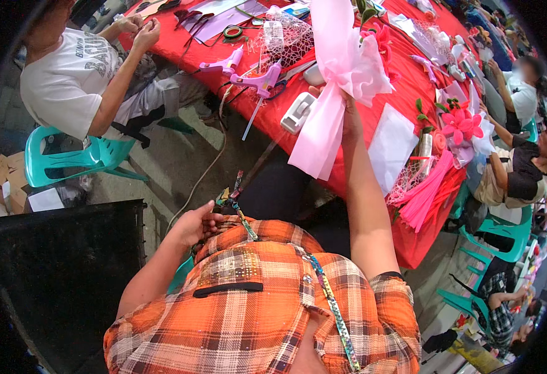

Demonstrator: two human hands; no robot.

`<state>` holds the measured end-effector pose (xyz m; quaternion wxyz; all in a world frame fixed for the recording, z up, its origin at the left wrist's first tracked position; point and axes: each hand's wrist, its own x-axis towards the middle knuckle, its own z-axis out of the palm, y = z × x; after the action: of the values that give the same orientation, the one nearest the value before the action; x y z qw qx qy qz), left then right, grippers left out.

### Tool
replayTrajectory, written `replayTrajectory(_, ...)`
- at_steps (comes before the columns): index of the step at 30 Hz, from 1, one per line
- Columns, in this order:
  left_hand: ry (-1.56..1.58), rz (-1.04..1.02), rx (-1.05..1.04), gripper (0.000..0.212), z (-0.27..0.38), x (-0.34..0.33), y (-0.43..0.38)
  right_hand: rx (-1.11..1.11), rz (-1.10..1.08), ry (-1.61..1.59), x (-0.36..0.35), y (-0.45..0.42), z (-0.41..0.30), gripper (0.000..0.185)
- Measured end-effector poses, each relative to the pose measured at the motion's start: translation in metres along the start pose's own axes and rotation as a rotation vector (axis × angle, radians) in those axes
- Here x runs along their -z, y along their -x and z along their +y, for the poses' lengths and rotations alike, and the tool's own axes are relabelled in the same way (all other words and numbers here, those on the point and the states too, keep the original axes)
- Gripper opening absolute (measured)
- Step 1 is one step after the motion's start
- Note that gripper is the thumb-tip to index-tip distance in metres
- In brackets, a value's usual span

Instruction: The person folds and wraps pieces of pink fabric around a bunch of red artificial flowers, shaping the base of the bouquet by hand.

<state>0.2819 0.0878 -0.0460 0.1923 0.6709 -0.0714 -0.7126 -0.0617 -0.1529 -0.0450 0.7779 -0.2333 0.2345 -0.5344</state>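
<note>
My right hand [348, 110], partly hidden behind pink wrapping, grips a bouquet wrapped in pale pink translucent sheet [334, 61] above the table. A gathered bow of the same pink stuff bulges at its side. My left hand [202, 223] is at my waist beside a patterned lanyard [243, 217], fingers slightly curled, with nothing visible in it. Just left of the bouquet, a white tape dispenser or punch-like device [298, 112] lies near the table edge. Two purple hot glue guns [260, 82] [224, 63] lie farther left, one with a glue stick poking out.
The red-covered table [423, 243] bears white sheets [392, 145], pink pipe cleaners [425, 191], pink mesh [297, 37] and green floral tape [233, 32]. A seated person [67, 84] works at the left. A cable [208, 168] hangs to the floor. More people sit at the right.
</note>
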Motion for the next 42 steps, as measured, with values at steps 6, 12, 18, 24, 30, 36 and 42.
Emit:
replayTrajectory(6,-0.894,0.408,-0.358,0.037,0.016,0.021,-0.023,0.225,-0.003,0.087,0.008,0.017,-0.021,0.050)
replayTrajectory(12,-0.361,0.257,-1.130,0.028,0.117,-0.124,-0.028,0.192,-0.123,-0.114,-0.004,0.018,-0.031,0.038)
replayTrajectory(18,-0.202,0.096,-0.965,0.024,0.123,-0.185,-0.087,0.115,-0.081,-0.169,-0.010,0.011,-0.009,0.037)
replayTrajectory(24,-0.377,0.205,-1.160,0.013,0.126,-0.183,-0.095,-0.054,0.005,-0.080,-0.016,0.007,-0.005,0.038)
replayTrajectory(30,-0.340,0.187,-1.404,0.009,0.126,-0.182,-0.101,-0.174,0.020,0.020,-0.021,0.014,-0.006,0.041)
replayTrajectory(36,-0.423,0.175,-1.369,0.008,0.132,-0.174,-0.099,-0.254,0.006,-0.052,-0.006,0.006,-0.007,0.040)
replayTrajectory(42,0.082,-0.177,-1.179,0.011,0.157,-0.149,-0.071,-0.181,0.099,0.016,-0.033,0.024,-0.029,0.057)
